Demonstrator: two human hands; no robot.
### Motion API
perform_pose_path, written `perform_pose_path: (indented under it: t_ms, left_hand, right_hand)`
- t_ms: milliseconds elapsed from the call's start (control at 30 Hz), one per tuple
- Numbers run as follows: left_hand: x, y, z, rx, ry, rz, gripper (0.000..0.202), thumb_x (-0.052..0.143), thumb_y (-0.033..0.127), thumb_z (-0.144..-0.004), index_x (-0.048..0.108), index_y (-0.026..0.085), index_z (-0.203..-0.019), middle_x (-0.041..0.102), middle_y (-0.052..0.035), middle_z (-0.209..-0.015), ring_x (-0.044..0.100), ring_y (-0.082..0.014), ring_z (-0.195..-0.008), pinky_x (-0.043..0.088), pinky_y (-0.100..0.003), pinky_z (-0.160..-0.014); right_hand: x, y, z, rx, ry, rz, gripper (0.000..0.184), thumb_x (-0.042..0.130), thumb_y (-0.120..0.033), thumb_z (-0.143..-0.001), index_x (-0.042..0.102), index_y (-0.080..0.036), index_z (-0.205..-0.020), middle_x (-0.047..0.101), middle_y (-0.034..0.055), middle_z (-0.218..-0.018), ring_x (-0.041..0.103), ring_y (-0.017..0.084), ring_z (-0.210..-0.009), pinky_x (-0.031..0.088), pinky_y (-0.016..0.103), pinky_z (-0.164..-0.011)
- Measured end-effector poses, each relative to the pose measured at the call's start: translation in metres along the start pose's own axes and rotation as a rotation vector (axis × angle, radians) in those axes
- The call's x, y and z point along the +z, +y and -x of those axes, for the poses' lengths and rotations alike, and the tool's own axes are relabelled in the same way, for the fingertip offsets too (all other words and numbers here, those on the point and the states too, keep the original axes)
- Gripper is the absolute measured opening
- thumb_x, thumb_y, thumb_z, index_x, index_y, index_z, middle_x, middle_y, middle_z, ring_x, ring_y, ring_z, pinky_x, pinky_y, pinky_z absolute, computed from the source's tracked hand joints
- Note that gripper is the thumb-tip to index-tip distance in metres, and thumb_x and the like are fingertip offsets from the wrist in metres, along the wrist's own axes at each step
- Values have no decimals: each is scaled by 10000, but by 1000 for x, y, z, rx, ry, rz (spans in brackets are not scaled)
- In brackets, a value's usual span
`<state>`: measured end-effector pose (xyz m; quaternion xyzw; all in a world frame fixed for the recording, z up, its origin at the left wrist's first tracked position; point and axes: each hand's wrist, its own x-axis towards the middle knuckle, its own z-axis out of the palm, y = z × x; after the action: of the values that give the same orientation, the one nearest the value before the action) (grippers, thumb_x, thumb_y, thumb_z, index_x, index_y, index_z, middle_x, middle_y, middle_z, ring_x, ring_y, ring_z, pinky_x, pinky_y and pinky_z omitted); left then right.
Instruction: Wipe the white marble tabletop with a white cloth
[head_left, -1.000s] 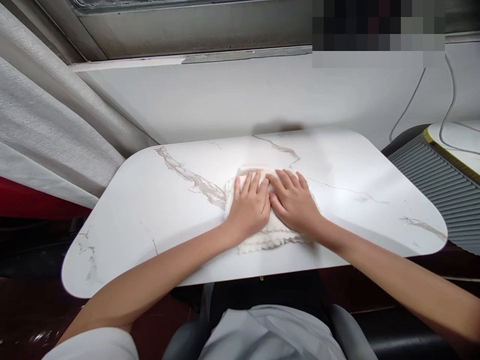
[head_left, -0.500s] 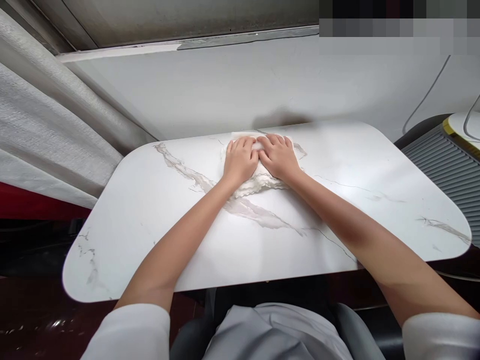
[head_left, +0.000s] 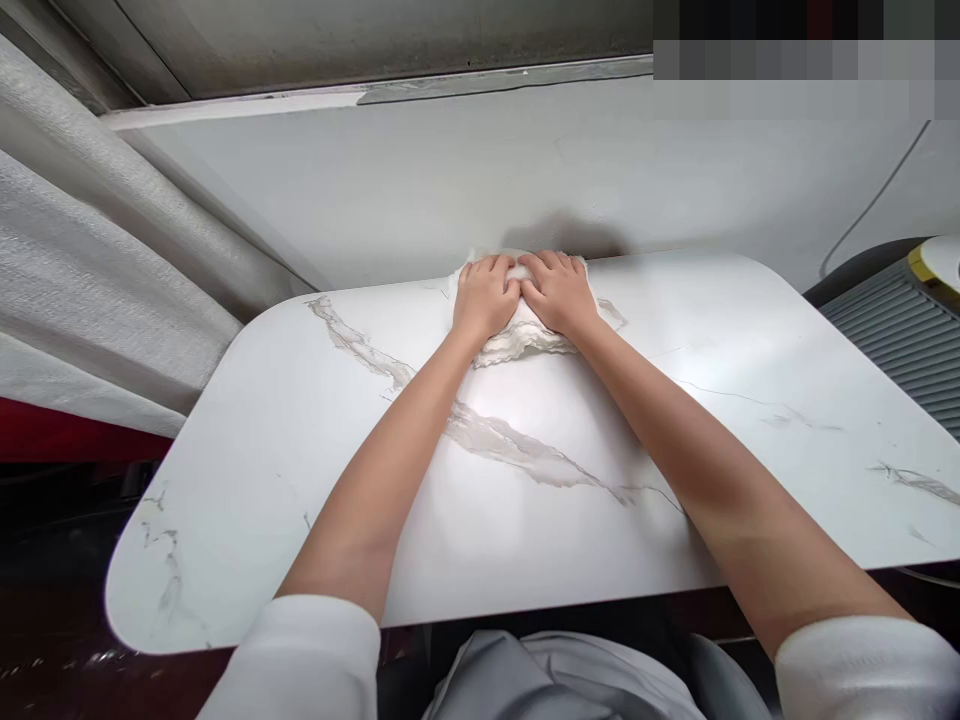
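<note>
A crumpled white cloth lies bunched on the white marble-patterned table, up against its far edge by the wall. My left hand covers the cloth's left part, its fingers closed together and bent over it. On the right part, my right hand presses down the same way. The two thumbs nearly meet in the middle. Ruffled cloth edges show below the palms and a little beyond the fingertips; what lies under the hands is hidden.
A pale wall rises right behind the table. White curtains hang at the left, with something red below them. At the right stands a grey ribbed appliance with a yellow band, near a thin cable.
Both hands have pushed the cloth farther from me, up to the table's far edge. The view has shifted slightly.
</note>
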<state>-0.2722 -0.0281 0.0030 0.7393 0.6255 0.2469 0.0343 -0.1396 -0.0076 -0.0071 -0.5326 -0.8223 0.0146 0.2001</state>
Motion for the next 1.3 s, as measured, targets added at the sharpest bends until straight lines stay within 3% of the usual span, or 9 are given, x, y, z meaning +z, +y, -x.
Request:
perform_pose_path:
  t_ms: [300, 600, 1000, 1300]
  left_hand:
    - [4, -13, -20, 14, 16, 4, 353, 379, 178, -908, 614, 170, -1172, 662, -94, -1243, 560, -247, -1192, 333, -383, -1098]
    - [2, -23, -24, 26, 8, -12, 367, 367, 187, -937, 627, 161, -1195, 674, -95, -1240, 581, -254, -1165, 370, -393, -1067]
    - [-18, -54, -7, -52, 42, -38, 378, 361, 166, -922, 632, 164, -1185, 676, -88, -1246, 588, -243, -1164, 384, -387, -1068]
    - [-22, -47, 13, -63, 54, -37, 382, 364, 174, -915, 611, 195, -1206, 648, -65, -1291, 548, -236, -1225, 326, -393, -1126]
  right_hand:
    - [7, -1, -18, 52, 28, 30, 449, 310, -263, -940, 560, -199, -1307, 581, 141, -1257, 480, 299, -1191, 301, 471, -1053]
    - [14, -10, -28, 83, 53, 87, 424, 319, -237, -932, 586, -202, -1259, 609, 144, -1193, 504, 304, -1149, 324, 464, -1012]
    - [24, -54, -34, 34, 50, 39, 406, 328, -225, -931, 613, -170, -1215, 618, 160, -1180, 505, 312, -1142, 295, 460, -1017]
    - [20, -56, -15, -10, 42, -23, 419, 325, -229, -944, 577, -163, -1273, 581, 164, -1267, 482, 294, -1198, 239, 477, -1099]
